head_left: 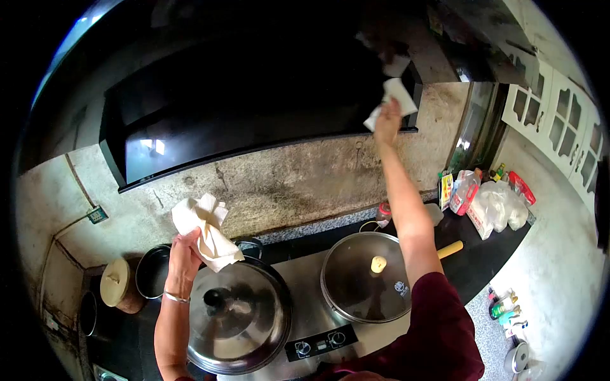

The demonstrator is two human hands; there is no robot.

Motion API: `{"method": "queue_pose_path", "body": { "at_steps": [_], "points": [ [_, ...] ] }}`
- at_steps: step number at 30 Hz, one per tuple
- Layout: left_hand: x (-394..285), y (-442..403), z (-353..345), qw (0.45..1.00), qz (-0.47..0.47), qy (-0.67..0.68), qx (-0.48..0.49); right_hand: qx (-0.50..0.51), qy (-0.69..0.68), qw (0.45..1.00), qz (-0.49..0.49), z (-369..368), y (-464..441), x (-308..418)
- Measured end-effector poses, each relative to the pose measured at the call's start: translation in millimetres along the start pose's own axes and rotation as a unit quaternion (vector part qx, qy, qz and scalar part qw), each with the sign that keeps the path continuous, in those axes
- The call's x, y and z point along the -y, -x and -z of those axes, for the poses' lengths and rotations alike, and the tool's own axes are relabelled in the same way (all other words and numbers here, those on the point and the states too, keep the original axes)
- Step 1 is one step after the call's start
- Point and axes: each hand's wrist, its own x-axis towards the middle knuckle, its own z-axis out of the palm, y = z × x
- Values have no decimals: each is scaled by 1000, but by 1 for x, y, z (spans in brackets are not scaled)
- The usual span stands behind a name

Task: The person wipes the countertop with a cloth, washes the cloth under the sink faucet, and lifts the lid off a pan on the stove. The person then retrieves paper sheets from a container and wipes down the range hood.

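My left hand (185,255) is closed round a crumpled white cloth (206,232), held up above the steel domed lid (241,311) on the stove. My right hand (388,120) is stretched far forward, pressing a white paper towel (400,98) against the lower right part of the black glossy range hood (254,95). Below my right arm, a glass lid (356,286) with a pale knob covers a pan on the right burner. Between the two lids runs the steel stove top (305,279), with a knob panel (321,343) at its front.
A brown pot with a cream lid (114,282) and a black pan (152,270) stand at the left. Plastic bags (499,206), bottles and a red-lidded jar (383,214) are at the right. White cabinets (562,114) hang at the upper right. Bottles stand on the floor, lower right.
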Motion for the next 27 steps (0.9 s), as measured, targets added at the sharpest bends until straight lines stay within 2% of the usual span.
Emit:
{"method": "queue_pose_path", "body": {
  "at_steps": [2,3,6,10,13,16,17,19,20,21,22,23,24,25,26,27],
  "points": [
    [3,-4,-5,1000,12,-2,-12,133,201,970,-24,-24,8,-2],
    [2,-3,-8,1000,15,-16,3,175,199,964,-22,-26,10,3],
    [9,-4,-3,1000,4,-11,2,182,173,967,-33,-30,-1,3],
    [13,-9,12,1000,17,6,18,141,268,953,0,-46,2,-2],
    [9,-3,16,1000,13,23,14,149,312,938,22,-63,9,9],
    [9,-5,28,998,36,27,54,221,340,907,116,-100,34,53],
    [8,-4,26,998,31,30,43,220,312,915,131,-115,45,70],
    [12,-3,26,998,18,49,26,285,263,904,177,-139,69,112],
    [11,0,27,998,15,47,29,346,226,895,168,-142,82,146],
    [10,2,26,998,22,44,31,348,201,887,227,-161,102,152],
    [8,4,25,998,28,43,32,368,195,872,259,-169,118,170],
    [6,7,26,998,29,34,33,459,185,830,256,-170,128,193],
    [4,8,22,999,24,35,32,492,148,801,306,-180,145,197],
    [1,11,18,999,28,35,24,476,121,779,389,-193,164,191],
    [-3,15,16,999,33,33,15,496,124,747,425,-193,168,190],
    [-4,16,14,999,34,27,9,503,119,738,435,-196,160,185]
  ]
}}
